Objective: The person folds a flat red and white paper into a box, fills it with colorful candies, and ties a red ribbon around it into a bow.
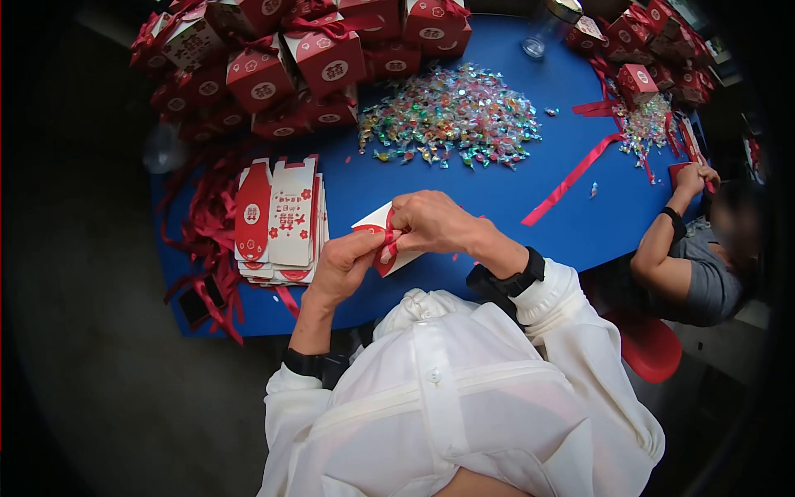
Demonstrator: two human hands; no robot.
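Note:
Near the table's front edge, a small red and white box (406,258) stands between my two hands. A red ribbon (389,238) runs over its top. My left hand (344,263) is closed on the ribbon from the left, thumb and fingers pinched. From the right, my right hand (432,222) is closed on the ribbon too, its fingertips meeting those of the left hand. The hands cover part of the box. Just left of them lies a stack of flat, unfolded red and white cartons (291,217).
Loose red ribbons (214,219) lie at the left. Finished boxes (331,68) are piled behind. Wrapped candies (454,116) form a heap at the back middle, near a glass jar (542,33). At the right sits another person (700,248), with more boxes (654,41) beyond.

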